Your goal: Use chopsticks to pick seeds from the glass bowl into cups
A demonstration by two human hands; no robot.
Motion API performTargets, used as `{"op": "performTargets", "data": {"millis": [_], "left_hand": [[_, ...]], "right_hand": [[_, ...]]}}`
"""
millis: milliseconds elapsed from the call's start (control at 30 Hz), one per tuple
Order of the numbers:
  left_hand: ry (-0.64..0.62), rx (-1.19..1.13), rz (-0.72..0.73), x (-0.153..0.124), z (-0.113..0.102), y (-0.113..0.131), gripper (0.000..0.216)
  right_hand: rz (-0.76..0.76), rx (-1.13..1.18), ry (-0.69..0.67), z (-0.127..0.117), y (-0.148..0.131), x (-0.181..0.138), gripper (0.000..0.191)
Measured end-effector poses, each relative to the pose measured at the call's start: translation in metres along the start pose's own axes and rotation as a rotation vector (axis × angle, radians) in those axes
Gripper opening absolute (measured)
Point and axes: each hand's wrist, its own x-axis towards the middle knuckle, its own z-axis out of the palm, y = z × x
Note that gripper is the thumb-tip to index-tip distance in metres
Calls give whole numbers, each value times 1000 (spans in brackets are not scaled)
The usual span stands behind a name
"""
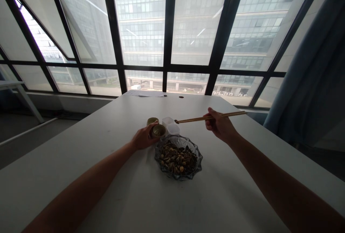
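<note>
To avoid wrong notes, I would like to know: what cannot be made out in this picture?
All in the head view:
Dark piece at the tips of the chopsticks: too small to identify.
Front cup: its contents are too small and dim.
Rear cup: lower part hidden by the front cup and left hand.
Glass bowl: bottom covered by mixed pieces.
Papers: too far away to read.
Right arm: cut off by the picture's edges.

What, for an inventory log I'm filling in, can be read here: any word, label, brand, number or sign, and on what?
None legible.
Paper sheets: too distant and washed out to tell any print.
Cups, plastic containers, glass bowl, chopsticks: no readable marking.
Building outside: no readable sign.
</note>
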Motion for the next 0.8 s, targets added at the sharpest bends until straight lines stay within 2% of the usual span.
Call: {"op": "performTargets", "data": {"millis": [167, 267, 400, 500, 667, 800], "left_hand": [[3, 11, -37, 1, 1, -3, 67], [31, 9, -27, 2, 2, -4, 53], [222, 38, -106, 2, 6, -11, 31], [318, 121, -169, 4, 12, -22, 32], [246, 101, -188, 6, 23, -42, 45], [226, 0, -216, 7, 27, -49, 40]], "right_hand": [[26, -134, -138, -10, 10, 6, 44], [30, -212, -236, -16, 20, 11, 50], [74, -245, -304, -23, 36, 16, 53], [120, -215, -315, -29, 52, 21, 52], [231, -90, -278, -42, 81, 31, 49], [286, 7, -256, -48, 98, 33, 46]]}}
